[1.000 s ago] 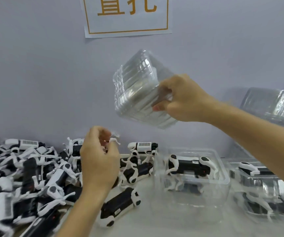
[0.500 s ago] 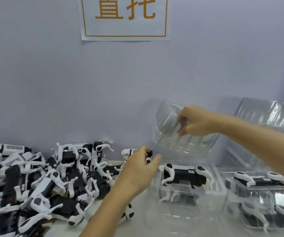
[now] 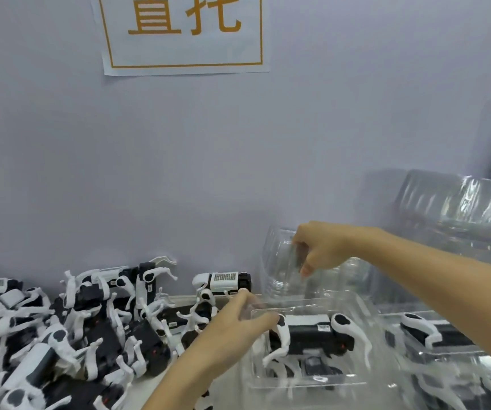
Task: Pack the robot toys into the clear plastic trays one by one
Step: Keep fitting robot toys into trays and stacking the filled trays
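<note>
Right grip (image 3: 316, 251) — on clear tray (image 3: 279, 261)

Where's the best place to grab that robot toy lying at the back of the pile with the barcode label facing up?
Grip the labelled robot toy across its boxy body from above. Its flat label faces up and its thin white legs hang below, tangled in the pile.

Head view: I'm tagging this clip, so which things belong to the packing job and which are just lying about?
Belongs to the job:
- right hand gripping an empty clear tray
- left hand at the rim of the filled tray holding a robot toy
- pile of loose robot toys
- stack of spare trays

Just there:
- paper sign on the wall
</note>
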Demonstrator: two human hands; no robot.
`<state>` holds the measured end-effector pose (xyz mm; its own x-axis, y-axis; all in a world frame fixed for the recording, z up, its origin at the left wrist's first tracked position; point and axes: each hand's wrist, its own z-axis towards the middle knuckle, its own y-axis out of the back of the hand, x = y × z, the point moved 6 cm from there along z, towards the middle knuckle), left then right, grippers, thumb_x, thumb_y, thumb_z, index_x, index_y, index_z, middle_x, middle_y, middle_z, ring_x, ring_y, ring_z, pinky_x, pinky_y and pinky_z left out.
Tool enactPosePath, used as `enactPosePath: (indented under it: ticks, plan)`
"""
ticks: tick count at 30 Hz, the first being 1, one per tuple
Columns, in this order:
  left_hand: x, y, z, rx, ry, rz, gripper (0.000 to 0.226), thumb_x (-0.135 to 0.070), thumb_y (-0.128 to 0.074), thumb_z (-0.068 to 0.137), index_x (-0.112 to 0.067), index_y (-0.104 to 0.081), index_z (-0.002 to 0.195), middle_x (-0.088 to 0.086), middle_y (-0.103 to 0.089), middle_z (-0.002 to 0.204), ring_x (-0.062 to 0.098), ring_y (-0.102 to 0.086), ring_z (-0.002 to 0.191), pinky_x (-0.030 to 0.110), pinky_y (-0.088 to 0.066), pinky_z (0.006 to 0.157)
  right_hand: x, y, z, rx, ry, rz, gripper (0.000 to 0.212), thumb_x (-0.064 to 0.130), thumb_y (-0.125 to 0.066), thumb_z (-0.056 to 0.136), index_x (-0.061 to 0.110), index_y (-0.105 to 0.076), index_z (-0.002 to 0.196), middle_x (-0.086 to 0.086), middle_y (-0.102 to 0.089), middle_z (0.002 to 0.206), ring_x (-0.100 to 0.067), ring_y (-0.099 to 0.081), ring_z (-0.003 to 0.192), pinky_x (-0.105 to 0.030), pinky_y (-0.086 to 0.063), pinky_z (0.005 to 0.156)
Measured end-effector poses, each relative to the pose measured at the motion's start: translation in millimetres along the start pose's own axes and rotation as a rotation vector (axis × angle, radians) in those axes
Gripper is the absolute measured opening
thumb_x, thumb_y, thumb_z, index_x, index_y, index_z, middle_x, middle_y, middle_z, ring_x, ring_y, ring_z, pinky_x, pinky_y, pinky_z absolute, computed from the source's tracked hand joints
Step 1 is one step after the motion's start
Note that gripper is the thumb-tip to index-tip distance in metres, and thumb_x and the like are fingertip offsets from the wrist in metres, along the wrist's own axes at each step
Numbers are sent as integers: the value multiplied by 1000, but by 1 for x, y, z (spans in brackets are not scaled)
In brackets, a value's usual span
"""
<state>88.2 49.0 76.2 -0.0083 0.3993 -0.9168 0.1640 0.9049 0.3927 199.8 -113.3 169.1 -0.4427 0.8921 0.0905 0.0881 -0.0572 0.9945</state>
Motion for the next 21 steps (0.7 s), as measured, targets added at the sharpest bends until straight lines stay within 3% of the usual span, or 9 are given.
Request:
enactPosePath:
  ticks: [4, 8, 11, 14, 17, 19, 21]
  plan:
    - [-4, 2, -4, -29, -45, 75, 25, -63, -58, 86, -46, -54, 103, -31, -49, 108, -6, -49, 106, 30, -44, 88, 0, -11, 8, 51, 2, -1, 24, 31, -83, 76, 14, -67, 83, 4, -66, 81, -18, -63, 80, -34, -52, 74]
    - [-2, 3, -8, -40, -58, 176, 17, -66, -49, 90, -50, -52, 97, -23, -57, 107, -7, -54, 98, 18, -38, 73, 3, -26, 13, 122, -18, 8, 32, 31, -82, 77, 5, -68, 87, 3, -62, 76, -17, -57, 71, -32, -48, 68]
    - [3, 3, -8, -28, -57, 195, 26, -68, -47, 89, -44, -52, 98, -14, -64, 110, 3, -59, 105, 18, -41, 82, 9, -36, 20, 153, -9, -22, 26, 32, -81, 78, 11, -64, 78, 5, -59, 71, -14, -54, 66, -27, -44, 61]
    - [4, 4, -6, -46, -70, 174, 43, -78, -40, 82, -43, -56, 101, -20, -64, 111, -3, -57, 106, 18, -41, 87, 17, -42, 24, 184, 12, -63, 26, 33, -80, 78, 17, -60, 73, 6, -57, 71, -12, -52, 64, -25, -40, 56]
    - [1, 9, -1, -133, -66, 72, 50, -75, -35, 86, -37, -62, 104, -24, -62, 105, -9, -55, 94, 15, -39, 76, 20, -44, 25, 189, 23, -63, 27, 33, -81, 79, 15, -61, 80, 4, -59, 76, -14, -53, 67, -26, -42, 57]
    - [-2, 14, 8, -207, -54, 29, 54, -66, -37, 94, -22, -65, 109, -13, -63, 100, 3, -57, 86, 19, -40, 72, 19, -41, 24, 147, 27, -31, 30, 34, -83, 76, 12, -62, 81, 1, -61, 80, -16, -54, 70, -28, -45, 61]
    - [-7, 18, 24, -237, -15, 33, 49, -58, -40, 97, -16, -64, 101, -2, -66, 96, 13, -61, 86, 26, -43, 72, 17, -37, 22, 99, 38, 4, 31, 32, -85, 73, 14, -60, 74, 5, -60, 73, -12, -54, 66, -25, -43, 59]
